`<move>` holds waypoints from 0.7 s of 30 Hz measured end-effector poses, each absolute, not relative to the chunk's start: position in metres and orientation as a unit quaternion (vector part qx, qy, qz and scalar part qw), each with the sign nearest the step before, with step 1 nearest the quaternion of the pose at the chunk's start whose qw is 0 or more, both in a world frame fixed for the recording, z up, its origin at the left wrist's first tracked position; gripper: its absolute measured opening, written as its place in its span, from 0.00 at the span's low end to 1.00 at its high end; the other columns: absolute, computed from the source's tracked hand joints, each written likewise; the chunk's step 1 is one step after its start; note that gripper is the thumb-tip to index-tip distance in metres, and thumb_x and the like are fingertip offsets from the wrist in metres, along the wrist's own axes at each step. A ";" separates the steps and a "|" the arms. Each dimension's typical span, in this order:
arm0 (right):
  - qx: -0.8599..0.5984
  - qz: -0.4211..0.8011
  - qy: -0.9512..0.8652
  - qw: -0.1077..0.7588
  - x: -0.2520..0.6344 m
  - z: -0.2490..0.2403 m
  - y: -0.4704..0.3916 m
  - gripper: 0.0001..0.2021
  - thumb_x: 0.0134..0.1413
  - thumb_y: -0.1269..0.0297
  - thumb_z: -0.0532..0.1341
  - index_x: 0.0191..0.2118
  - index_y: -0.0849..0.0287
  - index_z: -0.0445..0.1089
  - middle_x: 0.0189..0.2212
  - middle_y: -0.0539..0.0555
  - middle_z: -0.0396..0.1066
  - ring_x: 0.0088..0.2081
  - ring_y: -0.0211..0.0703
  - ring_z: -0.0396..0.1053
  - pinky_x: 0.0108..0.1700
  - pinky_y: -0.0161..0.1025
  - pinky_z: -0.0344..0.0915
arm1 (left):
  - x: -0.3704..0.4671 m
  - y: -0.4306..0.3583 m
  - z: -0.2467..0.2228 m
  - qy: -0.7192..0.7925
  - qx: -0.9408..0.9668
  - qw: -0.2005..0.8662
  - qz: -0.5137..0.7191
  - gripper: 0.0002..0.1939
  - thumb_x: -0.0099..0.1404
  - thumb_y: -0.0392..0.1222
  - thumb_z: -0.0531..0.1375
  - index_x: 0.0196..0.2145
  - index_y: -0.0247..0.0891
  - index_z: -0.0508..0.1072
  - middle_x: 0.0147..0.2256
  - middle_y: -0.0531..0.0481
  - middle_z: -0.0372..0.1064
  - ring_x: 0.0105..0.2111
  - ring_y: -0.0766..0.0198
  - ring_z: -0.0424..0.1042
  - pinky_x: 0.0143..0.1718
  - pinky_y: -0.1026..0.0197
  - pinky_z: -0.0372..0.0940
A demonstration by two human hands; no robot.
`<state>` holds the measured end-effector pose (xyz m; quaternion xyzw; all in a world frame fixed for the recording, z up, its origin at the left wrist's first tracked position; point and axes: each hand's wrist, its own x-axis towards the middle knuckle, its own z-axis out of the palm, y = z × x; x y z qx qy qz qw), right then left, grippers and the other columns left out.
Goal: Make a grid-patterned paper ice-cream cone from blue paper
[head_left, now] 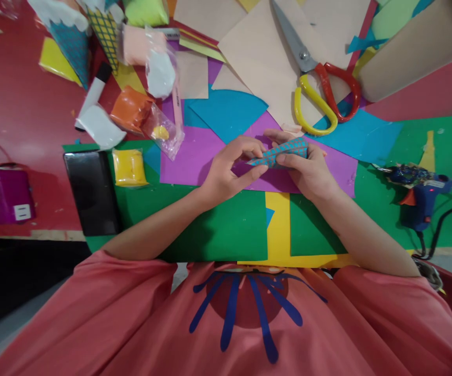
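Between my hands is a small blue paper cone [284,151] with a reddish crisscross pattern, its narrow tip pointing left. My left hand [233,167] pinches that tip between thumb and fingers. My right hand [308,167] wraps round the wider end, with the thumb pressed on the near side. Both hands hover over a purple sheet [186,156]. Beyond them lie blue paper pieces [231,112] and large scissors [308,68] with one red and one yellow handle.
A blue glue gun [419,201] lies at right near a cardboard tube [414,52]. At left are a black phone [92,193], a yellow clay packet [129,167], an orange packet [130,109], a marker [94,94] and finished-looking paper cones [67,47]. A purple power strip [4,196] sits far left.
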<state>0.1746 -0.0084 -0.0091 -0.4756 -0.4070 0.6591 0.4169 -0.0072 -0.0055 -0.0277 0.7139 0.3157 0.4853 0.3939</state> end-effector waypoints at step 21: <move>-0.475 0.681 -0.386 0.402 0.176 -0.001 -0.006 0.16 0.39 0.61 0.70 0.39 0.50 0.75 0.47 0.49 0.76 0.56 0.51 0.69 0.63 0.52 0.63 | -0.007 -0.005 -0.028 0.313 0.672 0.454 0.494 0.11 0.64 0.49 0.64 0.34 0.42 0.68 0.30 0.55 0.64 0.31 0.71 0.68 0.31 0.67 0.67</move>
